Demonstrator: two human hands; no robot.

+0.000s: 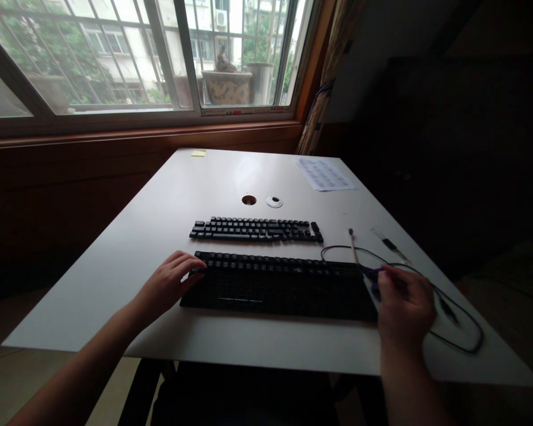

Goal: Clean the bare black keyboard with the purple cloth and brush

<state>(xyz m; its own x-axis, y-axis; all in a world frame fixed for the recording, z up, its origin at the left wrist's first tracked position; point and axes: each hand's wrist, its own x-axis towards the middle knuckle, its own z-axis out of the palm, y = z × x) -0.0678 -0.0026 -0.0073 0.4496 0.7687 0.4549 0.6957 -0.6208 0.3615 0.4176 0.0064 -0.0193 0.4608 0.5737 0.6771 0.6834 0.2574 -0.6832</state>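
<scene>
A black keyboard [275,296] lies along the table's near side. Keycaps fill its two back rows, while its front part looks dark and flat. My left hand [175,275] is at its back left corner, fingers and thumb closed around the end keys. At the right end, my right hand [404,296] is closed on a dark purple thing [373,273] whose kind I cannot make out. Behind the keyboard, loose black keycaps [253,229] are laid out in rows. A thin stick with a dark tip [353,244] lies near my right hand.
A black cable [471,349] loops around my right hand. Beyond it lies a small tool with a black middle [389,244]. Farther back are a round cable hole [249,200], its white cover [274,202], printed papers [324,174] and a yellow note [198,153].
</scene>
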